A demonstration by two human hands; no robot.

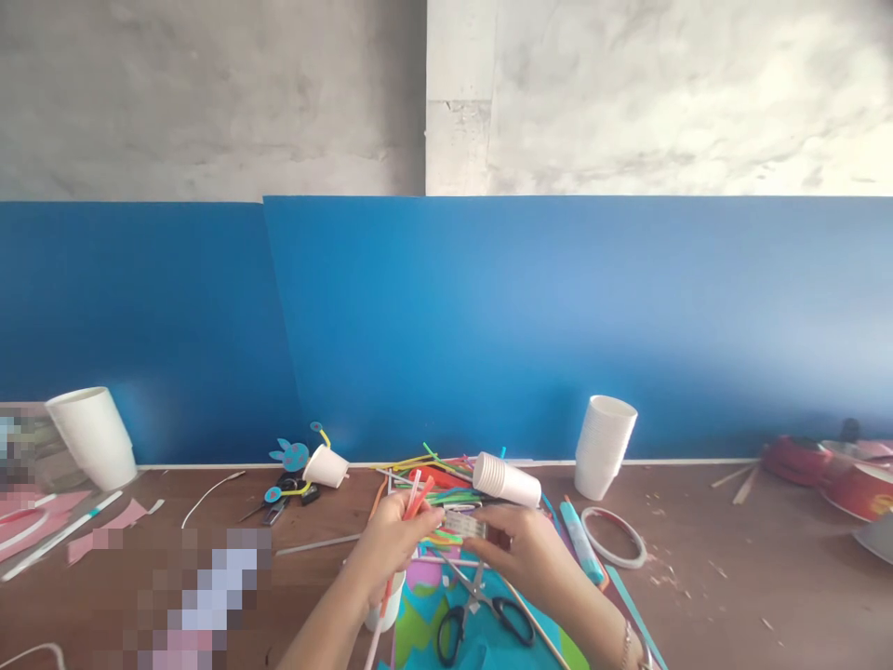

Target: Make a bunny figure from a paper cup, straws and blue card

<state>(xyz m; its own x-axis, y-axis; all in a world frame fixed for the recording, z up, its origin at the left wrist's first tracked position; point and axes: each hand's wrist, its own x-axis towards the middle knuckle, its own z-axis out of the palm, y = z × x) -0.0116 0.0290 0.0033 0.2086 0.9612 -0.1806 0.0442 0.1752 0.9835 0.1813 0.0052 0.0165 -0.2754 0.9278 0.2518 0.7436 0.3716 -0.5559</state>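
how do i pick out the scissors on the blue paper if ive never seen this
Start at the wide blue panel, then drop to the brown table and the blue paper at the picture's lower middle. Open scissors lie on it. Their two dark looped handles set them apart from the thin straws in the left hand.

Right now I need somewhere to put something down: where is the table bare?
The table looks bare at front right, right of the small scraps and in front of the red bowl. A smaller patch lies between the grey strip and left forearm. The middle is crowded: left hand, right hand, scissors, straws.
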